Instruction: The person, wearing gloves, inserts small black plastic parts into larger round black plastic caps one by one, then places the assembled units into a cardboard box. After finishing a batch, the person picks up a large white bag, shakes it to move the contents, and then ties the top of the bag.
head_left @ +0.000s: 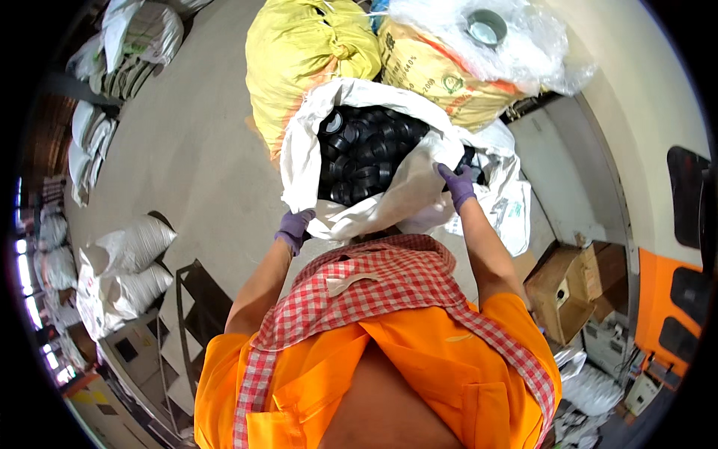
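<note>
An open white woven sack [301, 161] stands in front of me, filled with round black plastic parts [374, 142] that look like short caps or fittings. My left hand [296, 226], in a purple glove, grips the sack's near left edge. On the right, my right hand [458, 183], gloved the same way, is closed on the sack's edge with the thumb towards the opening. Between the hands the near side of the cloth sags inwards over some of the black parts. More black pieces [470, 161] show just beyond my right hand, beside another white sack [505, 202].
Behind stand a tied yellow sack [307, 52] and a printed yellow sack [426, 71] with clear plastic film and a grey-green ring [486, 28] on top. At right are a machine housing [572, 165] and a cardboard box [561, 295]. Stuffed white sacks [127, 269] lie left.
</note>
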`<action>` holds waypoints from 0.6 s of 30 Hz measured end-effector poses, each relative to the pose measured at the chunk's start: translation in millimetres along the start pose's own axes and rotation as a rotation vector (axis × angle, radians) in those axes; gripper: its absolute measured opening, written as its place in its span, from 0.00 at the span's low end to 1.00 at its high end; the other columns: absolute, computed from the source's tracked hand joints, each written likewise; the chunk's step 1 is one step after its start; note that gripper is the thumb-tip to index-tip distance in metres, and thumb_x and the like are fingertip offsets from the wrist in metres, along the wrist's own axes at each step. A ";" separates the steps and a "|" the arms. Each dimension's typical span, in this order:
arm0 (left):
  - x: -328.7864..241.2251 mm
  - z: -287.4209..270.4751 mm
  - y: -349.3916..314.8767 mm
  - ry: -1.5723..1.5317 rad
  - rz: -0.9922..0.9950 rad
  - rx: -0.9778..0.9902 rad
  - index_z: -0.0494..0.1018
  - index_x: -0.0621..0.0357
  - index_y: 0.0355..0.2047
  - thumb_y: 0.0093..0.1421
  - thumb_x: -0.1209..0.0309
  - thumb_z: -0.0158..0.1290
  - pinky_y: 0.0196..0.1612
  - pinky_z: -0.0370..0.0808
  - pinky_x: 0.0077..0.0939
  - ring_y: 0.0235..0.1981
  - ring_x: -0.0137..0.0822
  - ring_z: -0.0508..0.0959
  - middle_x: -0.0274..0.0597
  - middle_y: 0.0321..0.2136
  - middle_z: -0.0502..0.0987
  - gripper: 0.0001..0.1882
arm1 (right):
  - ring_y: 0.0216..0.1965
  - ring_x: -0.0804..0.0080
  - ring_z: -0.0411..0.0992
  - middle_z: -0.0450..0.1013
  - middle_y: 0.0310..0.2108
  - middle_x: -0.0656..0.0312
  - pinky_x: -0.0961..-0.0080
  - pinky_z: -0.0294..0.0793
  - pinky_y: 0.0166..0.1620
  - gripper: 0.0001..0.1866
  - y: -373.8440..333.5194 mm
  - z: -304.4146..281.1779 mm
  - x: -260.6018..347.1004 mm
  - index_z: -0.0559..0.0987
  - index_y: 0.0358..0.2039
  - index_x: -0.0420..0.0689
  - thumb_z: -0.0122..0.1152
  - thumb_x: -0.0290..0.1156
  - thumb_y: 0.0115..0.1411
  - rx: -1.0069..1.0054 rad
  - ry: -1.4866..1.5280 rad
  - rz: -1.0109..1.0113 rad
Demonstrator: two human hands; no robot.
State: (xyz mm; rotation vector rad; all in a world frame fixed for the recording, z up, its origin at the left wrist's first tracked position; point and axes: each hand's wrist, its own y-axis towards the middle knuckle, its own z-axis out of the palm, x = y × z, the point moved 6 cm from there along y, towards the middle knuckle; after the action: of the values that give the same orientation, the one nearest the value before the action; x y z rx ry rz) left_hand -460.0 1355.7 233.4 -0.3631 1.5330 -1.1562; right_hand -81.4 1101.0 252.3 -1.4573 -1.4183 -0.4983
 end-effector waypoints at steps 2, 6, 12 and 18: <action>-14.1 6.3 -27.7 0.033 -0.024 0.033 0.69 0.60 0.41 0.51 0.72 0.54 0.28 0.75 0.35 0.29 0.38 0.77 0.41 0.31 0.76 0.16 | 0.41 0.60 0.64 0.63 0.45 0.52 0.64 0.66 0.40 0.52 -11.8 11.3 -21.6 0.50 0.56 0.42 0.70 0.48 0.39 0.113 0.110 0.190; -6.8 -12.9 -16.0 0.100 -0.019 0.092 0.69 0.57 0.41 0.52 0.70 0.53 0.27 0.74 0.33 0.30 0.37 0.77 0.39 0.32 0.76 0.15 | 0.50 0.55 0.60 0.56 0.54 0.53 0.54 0.68 0.41 0.56 -38.2 54.6 -28.2 0.45 0.58 0.46 0.72 0.48 0.37 0.105 0.175 0.482; -14.4 -21.2 -14.3 0.358 0.030 0.046 0.70 0.56 0.37 0.51 0.66 0.56 0.17 0.71 0.28 0.15 0.32 0.71 0.36 0.23 0.74 0.14 | 0.28 0.67 0.69 0.69 0.37 0.58 0.68 0.71 0.33 0.31 -54.8 102.6 -6.5 0.66 0.47 0.41 0.55 0.52 0.50 0.258 0.116 0.089; -17.5 -18.4 -27.7 0.319 0.047 0.061 0.70 0.55 0.37 0.51 0.65 0.56 0.16 0.69 0.25 0.13 0.29 0.69 0.36 0.21 0.73 0.14 | 0.15 0.76 0.64 0.66 0.16 0.66 0.81 0.61 0.17 0.18 -65.0 45.1 -21.6 0.73 0.23 0.48 0.47 0.49 0.57 0.131 0.561 0.273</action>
State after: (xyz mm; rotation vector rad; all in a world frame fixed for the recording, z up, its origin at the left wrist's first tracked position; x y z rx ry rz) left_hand -480.1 1364.3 264.0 -0.1031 1.7661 -1.2641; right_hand -160.9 1116.0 239.1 -1.2505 -0.7814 -0.5715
